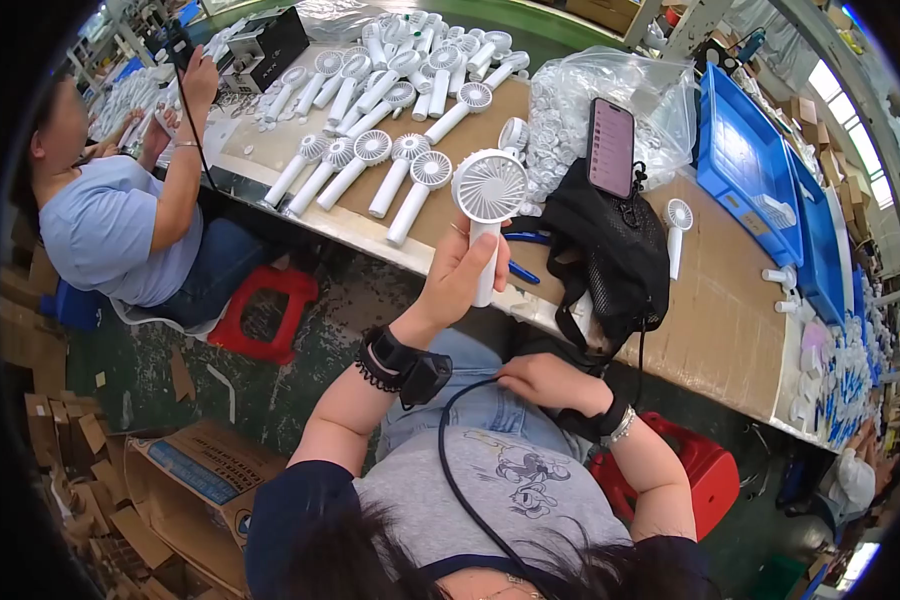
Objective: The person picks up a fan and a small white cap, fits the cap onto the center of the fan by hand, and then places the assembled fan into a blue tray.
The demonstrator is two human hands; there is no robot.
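My left hand [462, 270] is closed round the handle of a white handheld fan [490, 187], held upright over the table's front edge with its round grille showing. My right hand [550, 382] lies low over my lap with its fingers curled in, and a black cable [444, 440] runs down my front to these fingers. Left of the held fan, several white handheld fans [431, 172] lie in a loose row along the edge. Beyond them is a bigger pile of the same fans [440, 58].
A black mesh bag [610, 255] with a phone [611, 147] on it lies on the table [715, 330]. Behind is a clear bag of small white parts [560, 120]. Blue trays [745, 170] stand at the right. At the left sits another person [115, 220] on a red stool [270, 310].
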